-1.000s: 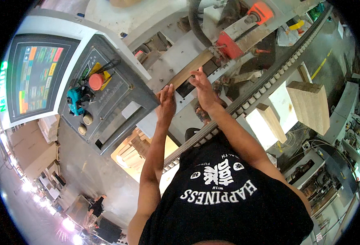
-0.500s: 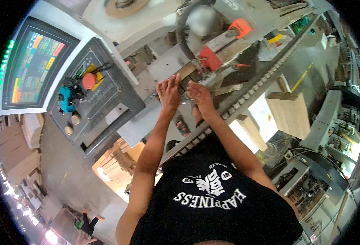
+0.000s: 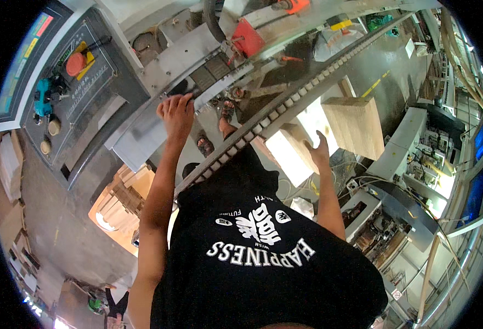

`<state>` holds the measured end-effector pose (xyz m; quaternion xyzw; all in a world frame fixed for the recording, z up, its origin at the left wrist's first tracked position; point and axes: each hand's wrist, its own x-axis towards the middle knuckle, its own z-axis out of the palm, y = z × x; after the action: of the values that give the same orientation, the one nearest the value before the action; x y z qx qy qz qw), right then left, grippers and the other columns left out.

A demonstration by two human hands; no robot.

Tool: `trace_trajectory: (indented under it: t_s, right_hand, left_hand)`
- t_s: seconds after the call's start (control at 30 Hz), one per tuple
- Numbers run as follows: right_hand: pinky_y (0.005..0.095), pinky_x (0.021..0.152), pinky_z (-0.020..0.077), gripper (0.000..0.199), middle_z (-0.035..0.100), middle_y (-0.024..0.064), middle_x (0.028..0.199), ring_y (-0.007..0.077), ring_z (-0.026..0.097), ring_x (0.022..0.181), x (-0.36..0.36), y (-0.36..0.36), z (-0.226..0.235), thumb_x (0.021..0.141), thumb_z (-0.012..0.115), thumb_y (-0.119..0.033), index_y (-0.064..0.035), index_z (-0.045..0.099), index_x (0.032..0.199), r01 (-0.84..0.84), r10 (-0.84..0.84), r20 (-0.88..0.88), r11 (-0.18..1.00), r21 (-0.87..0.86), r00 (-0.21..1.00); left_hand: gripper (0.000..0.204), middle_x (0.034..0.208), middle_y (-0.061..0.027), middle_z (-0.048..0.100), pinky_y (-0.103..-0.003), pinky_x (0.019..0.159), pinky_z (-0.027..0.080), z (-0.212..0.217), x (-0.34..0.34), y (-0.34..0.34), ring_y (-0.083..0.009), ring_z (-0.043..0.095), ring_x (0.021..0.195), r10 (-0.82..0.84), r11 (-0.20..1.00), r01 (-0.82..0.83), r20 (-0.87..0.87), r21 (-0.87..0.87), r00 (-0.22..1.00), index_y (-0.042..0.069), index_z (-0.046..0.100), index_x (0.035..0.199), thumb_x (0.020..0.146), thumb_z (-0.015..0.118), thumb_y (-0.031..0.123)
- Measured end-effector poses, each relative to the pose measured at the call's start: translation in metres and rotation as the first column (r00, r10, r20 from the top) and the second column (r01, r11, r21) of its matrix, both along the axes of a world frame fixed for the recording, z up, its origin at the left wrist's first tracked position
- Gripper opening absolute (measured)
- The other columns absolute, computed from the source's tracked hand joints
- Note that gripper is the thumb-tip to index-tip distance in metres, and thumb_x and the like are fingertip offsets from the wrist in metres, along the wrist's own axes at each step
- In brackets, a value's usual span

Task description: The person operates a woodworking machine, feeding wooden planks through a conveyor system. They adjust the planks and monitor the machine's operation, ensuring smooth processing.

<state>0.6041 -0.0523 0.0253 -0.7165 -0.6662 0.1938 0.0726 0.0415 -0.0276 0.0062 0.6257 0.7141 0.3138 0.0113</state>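
Note:
My left hand is at the near edge of the grey metal machine bed, its fingers bent and slightly apart. Nothing shows in it, though its palm side is hidden. My right hand hangs out to the right with thumb and fingers apart, empty. Beside it stands a stack of pale wood pieces, and just past that a larger light wood block. Dark metal plates are set in the bed, near a red guard.
A ridged conveyor rail crosses diagonally in front of me. At left, a control panel carries a red button and a teal tool. More wood pieces lie lower left. Machinery with cables stands at right.
My right hand has left the machine bed and swung right to the wood stack. My left hand has drawn back left along the bed. The wood strip on the bed no longer shows; the view has shifted.

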Motion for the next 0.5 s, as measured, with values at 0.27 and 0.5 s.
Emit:
trace_trajectory:
  t_s: [0.27, 0.5]
  right_hand:
    - [0.0501, 0.105, 0.0553, 0.084, 0.068, 0.0216, 0.137, 0.0408, 0.068, 0.122, 0.021, -0.031, -0.026, 0.088, 0.087, -0.035, -0.0074, 0.045, 0.155, 0.084, 0.028, 0.248, 0.900, -0.428, 0.968]
    - [0.0507, 0.091, 0.0597, 0.067, 0.074, 0.0170, 0.118, 0.0373, 0.071, 0.107, -0.016, -0.010, 0.047, 0.088, 0.088, -0.029, -0.0073, 0.058, 0.144, -0.058, 0.109, 0.268, 0.980, -0.192, 0.957]
  left_hand:
    - [0.027, 0.116, -0.0065, 0.070, -0.048, 0.107, 0.039, 0.026, 0.009, -0.122, -0.0295, 0.061, 0.115, 0.029, 0.984, -0.006, 0.126, -0.179, 0.992, 0.015, 0.075, 0.119, 0.092, 0.079, 0.018]
    - [0.037, 0.125, -0.0103, 0.069, -0.048, 0.109, 0.043, 0.049, 0.064, -0.110, -0.0319, 0.059, 0.126, -0.206, 0.975, 0.224, 0.327, -0.016, 0.922, 0.011, 0.073, 0.124, 0.089, 0.078, 0.021]
